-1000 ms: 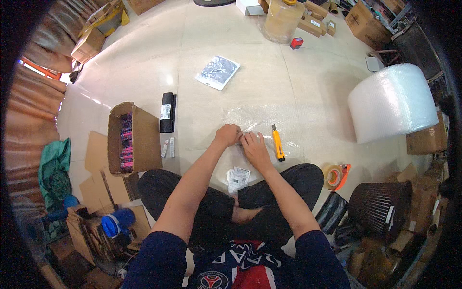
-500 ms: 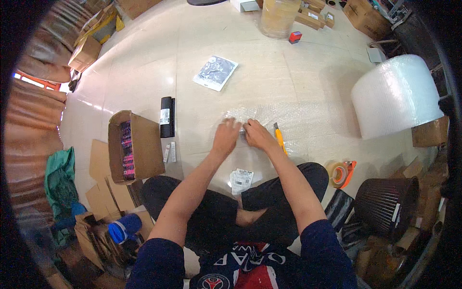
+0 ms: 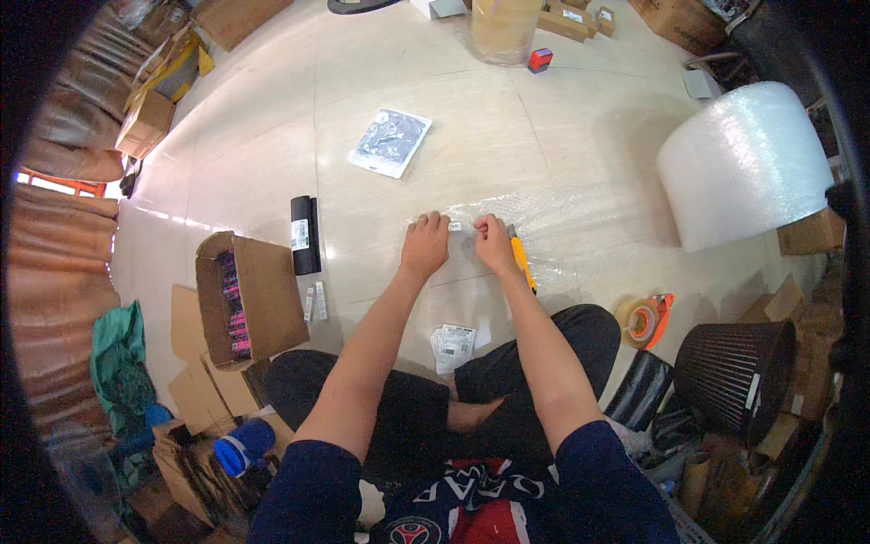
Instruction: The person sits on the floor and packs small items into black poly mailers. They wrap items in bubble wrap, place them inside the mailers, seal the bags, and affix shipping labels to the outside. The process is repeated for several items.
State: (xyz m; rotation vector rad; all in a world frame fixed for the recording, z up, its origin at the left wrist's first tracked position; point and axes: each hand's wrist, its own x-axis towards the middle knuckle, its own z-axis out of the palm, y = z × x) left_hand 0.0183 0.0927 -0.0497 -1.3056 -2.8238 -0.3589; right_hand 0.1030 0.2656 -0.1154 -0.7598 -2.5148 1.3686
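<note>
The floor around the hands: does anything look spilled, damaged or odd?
Nothing looks spilled or damaged. Mildly odd: a yellow cutter, a sharp tool, lies loose close beside the right hand, partly hidden by the forearm.

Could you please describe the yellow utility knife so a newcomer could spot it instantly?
From the big white bubble-wrap roll at right, look left to the clear, flat bubble-wrap sheet. Beside the right hand lies a slim yellow utility knife, its bright colour unlike the colourless sheet.
</note>
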